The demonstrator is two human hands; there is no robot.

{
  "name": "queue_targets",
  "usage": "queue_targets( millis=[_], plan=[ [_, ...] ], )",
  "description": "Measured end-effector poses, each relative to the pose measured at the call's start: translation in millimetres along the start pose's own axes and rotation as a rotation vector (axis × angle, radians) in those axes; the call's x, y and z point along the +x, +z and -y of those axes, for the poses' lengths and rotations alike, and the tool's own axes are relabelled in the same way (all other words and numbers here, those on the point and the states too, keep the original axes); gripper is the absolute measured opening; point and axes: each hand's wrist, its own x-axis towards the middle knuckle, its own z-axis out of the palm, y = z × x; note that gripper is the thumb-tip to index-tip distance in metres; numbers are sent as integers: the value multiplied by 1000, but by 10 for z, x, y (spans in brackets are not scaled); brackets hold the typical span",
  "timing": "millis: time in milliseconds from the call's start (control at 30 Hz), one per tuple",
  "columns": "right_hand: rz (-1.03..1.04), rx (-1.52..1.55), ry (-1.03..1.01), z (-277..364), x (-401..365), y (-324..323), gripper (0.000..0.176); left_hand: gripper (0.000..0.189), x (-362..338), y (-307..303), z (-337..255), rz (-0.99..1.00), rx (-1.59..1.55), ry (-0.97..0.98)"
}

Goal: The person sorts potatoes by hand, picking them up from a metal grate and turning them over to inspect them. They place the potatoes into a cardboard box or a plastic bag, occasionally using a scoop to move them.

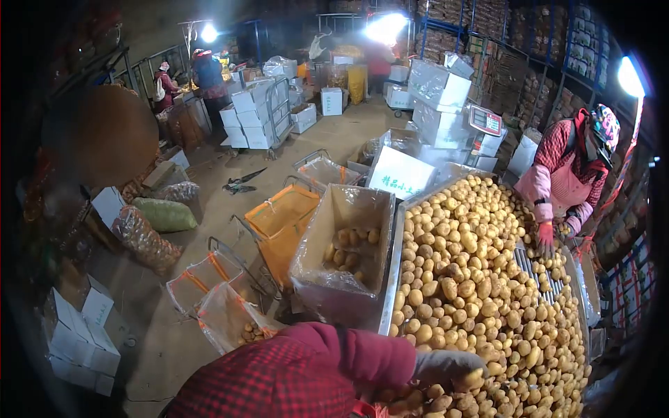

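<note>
From the bottom edge, my left arm in a red checked sleeve with a maroon cover reaches right across a heap of potatoes [481,285]. My left hand [449,367], in a grey glove, is over the near part of the heap, its fingers curled around a potato [471,380]. Other potatoes lie under and around it. The heap rests on a metal-sided sorting table [392,279], whose slatted bars [527,265] show on the right. My right hand is out of view.
Across the table, a co-worker [561,167] has a red-gloved hand [546,239] on the potatoes. A plastic-lined carton [306,265] holding some potatoes adjoins the table's left side. Orange-edged bags [282,209], trolleys, sacks [164,214] and white boxes [258,111] stand around the floor.
</note>
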Motion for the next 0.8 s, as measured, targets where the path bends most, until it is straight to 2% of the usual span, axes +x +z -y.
queue_targets(
  millis=[67,100,133,200,233,267,300,500,633,767,800],
  plan=[
    [-151,441,26,-456,100,267,56,33,-179,28,-119,106,-333,173],
    [-137,576,28,-400,82,268,56,39,-305,114,-270,84,-347,220],
    [-145,579,25,-342,41,254,56,44,-197,-62,-38,149,-498,217],
    [-175,930,-67,337,-224,94,57,44,-374,-3,-98,80,-470,212],
    [-144,1083,-32,362,-235,135,59,44,-417,18,-110,47,-456,197],
    [-85,1178,133,1191,-566,-172,58,44,-476,42,-133,21,-457,184],
    [-45,1267,140,1367,-584,-88,57,44,-501,55,-131,1,-452,176],
    [190,1481,147,1596,-576,595,53,43,-694,131,-138,-66,-403,140],
    [230,1536,174,1667,-562,776,52,43,-839,197,-155,-116,-354,84],
    [242,1585,190,1688,-573,922,53,43,-1054,313,-298,-210,-209,-64],
    [247,1605,191,1693,-579,965,53,43,-1018,311,-250,-167,-211,-69]
  ],
)
